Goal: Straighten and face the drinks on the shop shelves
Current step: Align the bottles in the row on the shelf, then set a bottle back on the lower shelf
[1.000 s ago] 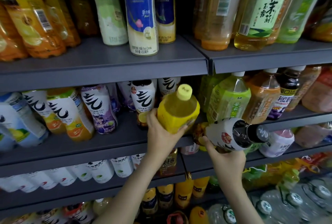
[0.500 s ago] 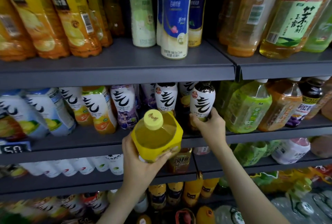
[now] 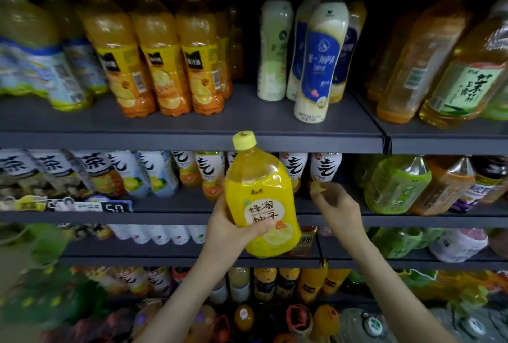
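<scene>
My left hand grips a yellow honey-citron drink bottle around its lower half. The bottle is upright in front of the middle shelf, label toward me, yellow cap level with the upper shelf's edge. My right hand is just right of it, fingers loosely curled, holding nothing. Its fingertips are at the base of a black-capped bottle with a white label, which stands upright in the middle-shelf row. I cannot tell whether they touch it.
White-labelled bottles line the middle shelf to the left, and green tea bottles stand to the right. The upper shelf carries orange juice and a milk tea bottle near its front edge. More drinks fill the lower shelves.
My right hand stood the white-labelled bottle in the middle-shelf row and let go of it. My left hand tipped the yellow bottle upright and raised it. My view has tilted upward.
</scene>
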A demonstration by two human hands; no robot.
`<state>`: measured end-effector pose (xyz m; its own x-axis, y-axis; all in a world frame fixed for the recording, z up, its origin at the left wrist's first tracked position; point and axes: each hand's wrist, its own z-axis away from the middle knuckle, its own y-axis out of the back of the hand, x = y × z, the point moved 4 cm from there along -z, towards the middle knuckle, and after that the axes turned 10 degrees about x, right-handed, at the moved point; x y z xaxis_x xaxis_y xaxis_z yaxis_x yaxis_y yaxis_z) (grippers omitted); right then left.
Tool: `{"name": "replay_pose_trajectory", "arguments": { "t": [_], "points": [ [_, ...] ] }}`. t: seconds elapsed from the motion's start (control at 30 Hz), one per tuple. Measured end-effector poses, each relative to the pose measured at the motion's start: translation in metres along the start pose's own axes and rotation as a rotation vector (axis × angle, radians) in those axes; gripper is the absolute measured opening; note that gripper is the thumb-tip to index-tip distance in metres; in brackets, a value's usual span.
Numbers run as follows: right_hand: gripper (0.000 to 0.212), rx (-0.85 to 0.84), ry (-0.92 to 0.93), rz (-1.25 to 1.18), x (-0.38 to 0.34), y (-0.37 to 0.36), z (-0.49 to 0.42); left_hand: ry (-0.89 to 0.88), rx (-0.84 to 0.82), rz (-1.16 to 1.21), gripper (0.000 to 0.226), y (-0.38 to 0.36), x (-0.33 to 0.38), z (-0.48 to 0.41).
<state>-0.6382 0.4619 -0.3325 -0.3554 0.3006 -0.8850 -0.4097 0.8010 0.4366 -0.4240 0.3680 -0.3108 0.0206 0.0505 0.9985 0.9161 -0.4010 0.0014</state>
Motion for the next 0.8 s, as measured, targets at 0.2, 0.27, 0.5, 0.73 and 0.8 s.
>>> {"name": "replay_pose_trajectory", "arguments": {
  "t": [0.2,0.27,0.5,0.73,0.8],
  "points": [
    [0.069,-0.555,-0.119,-0.535,-0.101,0.010,0.053,0.094,-0.138,-0.022,0.075,0.012,0.060,0.010],
    [0.082,-0.611,-0.156,-0.617,-0.119,0.012,0.059,0.087,-0.174,-0.038,0.071,0.013,0.080,0.011],
    [0.072,-0.645,-0.123,-0.556,-0.130,0.030,0.089,0.098,-0.385,-0.137,0.060,0.010,0.095,0.017],
    [0.057,-0.584,-0.247,-0.467,-0.066,0.076,0.116,0.082,-0.517,-0.342,0.084,-0.032,0.050,0.050],
    [0.066,-0.564,-0.240,-0.424,-0.042,0.096,0.121,0.040,-0.534,-0.397,0.080,-0.053,0.039,0.064]
  ]
}}
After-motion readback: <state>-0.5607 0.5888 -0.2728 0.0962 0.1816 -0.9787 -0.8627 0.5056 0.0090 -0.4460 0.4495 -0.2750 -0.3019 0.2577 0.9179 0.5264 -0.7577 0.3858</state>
